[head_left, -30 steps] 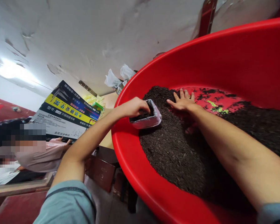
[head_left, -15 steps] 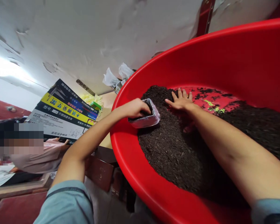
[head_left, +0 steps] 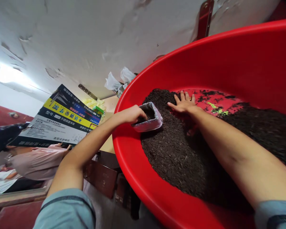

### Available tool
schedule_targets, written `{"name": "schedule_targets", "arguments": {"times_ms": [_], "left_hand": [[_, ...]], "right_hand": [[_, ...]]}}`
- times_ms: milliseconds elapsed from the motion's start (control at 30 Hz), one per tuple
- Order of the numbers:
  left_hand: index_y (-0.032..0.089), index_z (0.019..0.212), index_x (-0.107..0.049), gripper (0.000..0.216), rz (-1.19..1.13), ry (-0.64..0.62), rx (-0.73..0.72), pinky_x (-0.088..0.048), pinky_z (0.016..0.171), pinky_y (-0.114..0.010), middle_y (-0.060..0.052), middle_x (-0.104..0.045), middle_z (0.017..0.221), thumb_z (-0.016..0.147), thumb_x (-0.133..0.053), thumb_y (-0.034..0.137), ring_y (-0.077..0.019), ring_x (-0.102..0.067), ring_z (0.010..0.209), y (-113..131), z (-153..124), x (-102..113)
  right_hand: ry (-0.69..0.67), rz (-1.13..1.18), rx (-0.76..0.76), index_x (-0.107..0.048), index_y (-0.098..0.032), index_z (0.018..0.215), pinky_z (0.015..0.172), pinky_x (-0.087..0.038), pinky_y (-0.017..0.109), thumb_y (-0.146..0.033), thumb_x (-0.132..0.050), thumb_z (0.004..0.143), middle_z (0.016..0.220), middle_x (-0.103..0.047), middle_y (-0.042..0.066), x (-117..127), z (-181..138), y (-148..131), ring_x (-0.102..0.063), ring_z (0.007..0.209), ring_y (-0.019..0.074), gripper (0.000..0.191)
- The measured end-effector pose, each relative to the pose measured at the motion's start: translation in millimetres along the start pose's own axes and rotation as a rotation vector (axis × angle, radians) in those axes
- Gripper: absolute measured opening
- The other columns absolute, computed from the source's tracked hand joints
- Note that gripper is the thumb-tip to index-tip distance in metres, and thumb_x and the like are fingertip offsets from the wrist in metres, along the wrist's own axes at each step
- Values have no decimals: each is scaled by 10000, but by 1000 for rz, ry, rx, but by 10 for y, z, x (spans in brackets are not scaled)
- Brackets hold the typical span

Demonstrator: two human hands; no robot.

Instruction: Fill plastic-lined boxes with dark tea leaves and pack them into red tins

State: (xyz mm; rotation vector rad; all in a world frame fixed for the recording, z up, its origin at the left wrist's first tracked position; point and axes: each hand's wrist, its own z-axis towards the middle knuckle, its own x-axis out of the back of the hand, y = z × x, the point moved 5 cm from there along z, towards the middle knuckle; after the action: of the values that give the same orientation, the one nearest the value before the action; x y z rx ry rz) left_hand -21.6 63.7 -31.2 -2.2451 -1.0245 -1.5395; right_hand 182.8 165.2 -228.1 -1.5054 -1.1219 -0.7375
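A large red tub (head_left: 127,165) holds a wide bed of dark, dry shreds (head_left: 176,165) that look like loose tea leaves. At its left side rests a small rectangular box (head_left: 149,124), lined with clear plastic and partly filled with the same dark shreds. The curled fingers of my left hand (head_left: 134,114) reach into the near left end of this box; their tips are hidden, and what they hold cannot be made out. My right hand (head_left: 184,103) lies palm down with fingers spread at the edge of the leaf pile, touching the tub's floor.
Yellow-green bits (head_left: 218,108) lie on the tub's floor. Left of the tub are a printed cardboard sheet (head_left: 64,117), a green box (head_left: 98,109) and clear plastic bags (head_left: 119,81). A person in a pinkish top (head_left: 38,160) is at far left. A peeling wall (head_left: 105,35) rises behind.
My left hand has drawn back leftward inside the box, uncovering more of the shreds in it. The right hand stays spread in the same place. The view has shifted slightly.
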Motion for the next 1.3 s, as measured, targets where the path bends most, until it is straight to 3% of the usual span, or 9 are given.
{"name": "schedule_targets", "arguments": {"times_ms": [200,400,567,800,867,967,1067,1200,1300], "left_hand": [[131,1203,-756,667,-39,56,74,-539,978,-318,-108,-772,1213,658,-459,-112,-186,-716,1094,95,5,181],[185,1191,-779,649,94,-111,188,-534,869,-285,-71,-802,1099,680,-481,-82,-177,-726,939,106,-9,162],[96,1061,-793,453,224,-177,398,-522,723,-296,-135,-790,979,715,-534,-38,-229,-716,829,207,12,125],[103,963,-783,284,216,-190,431,-488,688,-283,-119,-774,902,788,-579,12,-204,-691,769,330,95,201],[115,913,-779,186,74,-61,424,-488,710,-290,-94,-756,808,875,-596,123,-186,-678,724,218,118,383],[127,856,-739,384,-77,460,500,-476,737,-286,-74,-705,697,1027,-487,361,-178,-665,732,-101,113,748],[149,807,-687,461,-65,875,624,-462,760,-278,-70,-697,711,1052,-448,458,-204,-658,835,-443,66,825],[190,709,-641,455,-148,943,681,-464,793,-287,-62,-713,745,1035,-491,471,-222,-660,872,-751,115,612],[203,683,-642,460,-219,978,671,-468,807,-302,-60,-717,746,1032,-501,468,-221,-667,850,-818,100,564]], "right_hand": [[-1,0,15,-140,-130,1681,1248,35,626,-769,-186,968,1732,62,193,11,1,-6,57,1606,382,959],[9,1,13,-133,-159,1685,1253,26,634,-804,-168,947,1743,39,171,-17,47,22,36,1609,376,981],[14,-15,8,-134,-158,1686,1256,29,628,-799,-162,948,1744,40,163,-7,26,17,45,1610,372,978],[5,-26,-7,-141,-164,1685,1264,4,611,-783,-172,956,1744,39,157,40,-21,-12,39,1613,353,957],[5,-26,-9,-149,-159,1684,1267,-5,607,-781,-178,957,1745,35,157,36,-35,-17,29,1615,349,956],[45,-21,3,-184,-141,1676,1270,-20,603,-772,-222,959,1746,-7,159,6,-71,-7,-2,1618,348,956],[216,81,55,-260,-77,1645,1282,-81,567,-723,-279,971,1719,-196,196,11,-76,42,-145,1606,335,934],[485,456,-49,-400,-15,1553,1228,-294,510,-649,-186,1009,1541,-499,267,64,69,186,-460,1457,335,862],[559,545,-166,-382,20,1545,1199,-311,546,-691,-209,992,1511,-497,319,19,236,59,-470,1433,380,917]]}}
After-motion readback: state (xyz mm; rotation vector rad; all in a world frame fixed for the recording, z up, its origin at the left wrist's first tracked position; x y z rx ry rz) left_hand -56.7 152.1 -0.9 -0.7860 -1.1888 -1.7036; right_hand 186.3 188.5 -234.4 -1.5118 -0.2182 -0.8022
